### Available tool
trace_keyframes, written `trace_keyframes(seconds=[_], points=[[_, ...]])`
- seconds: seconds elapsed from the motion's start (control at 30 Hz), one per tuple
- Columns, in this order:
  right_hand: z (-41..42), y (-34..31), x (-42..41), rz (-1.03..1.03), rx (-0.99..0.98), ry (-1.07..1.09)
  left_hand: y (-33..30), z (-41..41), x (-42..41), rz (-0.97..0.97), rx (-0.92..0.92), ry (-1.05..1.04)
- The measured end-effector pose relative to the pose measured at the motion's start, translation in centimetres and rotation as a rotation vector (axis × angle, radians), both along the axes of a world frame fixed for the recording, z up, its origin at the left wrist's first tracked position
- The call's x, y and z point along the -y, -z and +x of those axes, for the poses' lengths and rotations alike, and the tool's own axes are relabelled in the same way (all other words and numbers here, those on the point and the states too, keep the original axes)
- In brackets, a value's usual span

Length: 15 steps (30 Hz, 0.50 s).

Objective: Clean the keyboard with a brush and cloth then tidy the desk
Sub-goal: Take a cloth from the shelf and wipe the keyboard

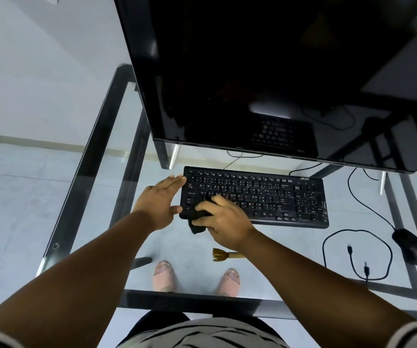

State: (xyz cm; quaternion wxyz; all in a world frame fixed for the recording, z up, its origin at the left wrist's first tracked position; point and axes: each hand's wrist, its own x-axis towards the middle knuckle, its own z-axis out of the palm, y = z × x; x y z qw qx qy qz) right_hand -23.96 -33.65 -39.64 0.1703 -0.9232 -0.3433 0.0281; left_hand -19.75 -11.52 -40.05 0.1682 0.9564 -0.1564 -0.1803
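A black keyboard (265, 194) lies flat on the glass desk (107, 187), below the monitor. My right hand (225, 222) is closed on a black cloth (198, 214) and presses it onto the keyboard's lower left keys. My left hand (159, 199) rests against the keyboard's left end with fingers straight and the thumb at the front corner. A small brush (223, 254) with tan bristles and a wooden handle lies on the glass near the front, its handle partly hidden under my right wrist.
A large black monitor (265, 71) looms over the back of the desk. A black mouse (409, 244) and a looped black cable (355, 257) lie at the right. My feet show through the glass, and the desk's front edge runs just below them.
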Motion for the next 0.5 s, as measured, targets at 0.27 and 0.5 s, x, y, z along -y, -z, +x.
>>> trace_keyframes(seconds=[0.27, 0.5], points=[[-1.1, -0.3, 5.8, -0.066, -0.037, 0.113, -0.9, -0.2, 0.7, 0.036, -0.007, -0.017], [-0.8, -0.8, 4.0, -0.038, -0.039, 0.086, -1.1, -0.2, 1.1, 0.078, -0.014, -0.025]])
